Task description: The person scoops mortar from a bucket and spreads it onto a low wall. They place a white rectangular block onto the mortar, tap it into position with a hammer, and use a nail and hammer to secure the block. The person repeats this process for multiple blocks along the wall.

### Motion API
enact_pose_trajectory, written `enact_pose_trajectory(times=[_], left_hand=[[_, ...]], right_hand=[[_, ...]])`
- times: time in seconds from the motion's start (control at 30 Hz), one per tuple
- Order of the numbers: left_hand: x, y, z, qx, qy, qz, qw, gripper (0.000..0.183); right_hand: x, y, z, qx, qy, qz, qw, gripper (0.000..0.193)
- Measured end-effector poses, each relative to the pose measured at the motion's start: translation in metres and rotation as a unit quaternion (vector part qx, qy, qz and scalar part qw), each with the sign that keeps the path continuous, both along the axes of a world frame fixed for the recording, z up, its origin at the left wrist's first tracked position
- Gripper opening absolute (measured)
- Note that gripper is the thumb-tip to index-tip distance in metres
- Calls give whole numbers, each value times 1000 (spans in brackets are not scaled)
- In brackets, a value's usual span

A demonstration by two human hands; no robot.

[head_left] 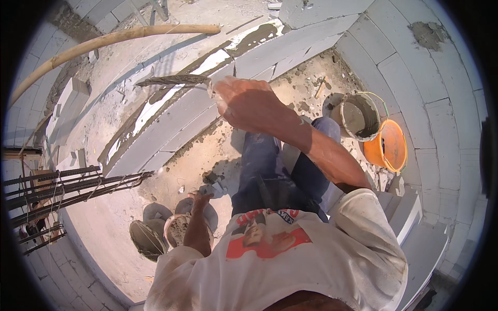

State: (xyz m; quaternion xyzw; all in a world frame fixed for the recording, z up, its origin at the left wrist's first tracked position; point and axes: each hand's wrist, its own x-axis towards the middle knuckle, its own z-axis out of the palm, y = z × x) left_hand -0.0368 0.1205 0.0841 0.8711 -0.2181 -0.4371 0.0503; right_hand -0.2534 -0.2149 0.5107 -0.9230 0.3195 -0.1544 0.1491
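Observation:
My right hand [243, 101] reaches forward, closed on the handle of a trowel [174, 80]. Its blade carries grey mortar and hovers over the top of a low wall of grey blocks [181, 116]. A strip of wet mortar [155, 106] lies along that wall top. My left hand [201, 196] hangs low by my left knee, next to a small grey lump [213, 187]. Whether it grips that lump is unclear. My legs in blue trousers [270, 166] stand between the two hands.
A grey bucket of mortar [358, 116] and an orange bucket [390, 146] stand at the right by a block wall [436, 103]. Rebar bundles [67, 187] jut in from the left. A bamboo pole [104, 41] crosses the top. Two round pans [155, 232] sit below my left hand.

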Motion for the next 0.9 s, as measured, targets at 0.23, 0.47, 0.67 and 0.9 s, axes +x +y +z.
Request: enact_pose_trajectory(times=[0.23,0.47,0.67,0.9], left_hand=[[4,-13,16,5,49,-50,998,89],[11,-31,60,8,105,-41,994,91],[38,-46,10,-69,2,-213,975,55],[36,-8,11,-152,-131,-257,945,46]], right_hand=[[-321,-39,-73,58,50,-389,918,45],[-509,-88,-203,102,322,-499,798,25],[-527,-116,-268,81,263,-466,841,24],[-519,-42,-209,416,-79,-515,745,29]])
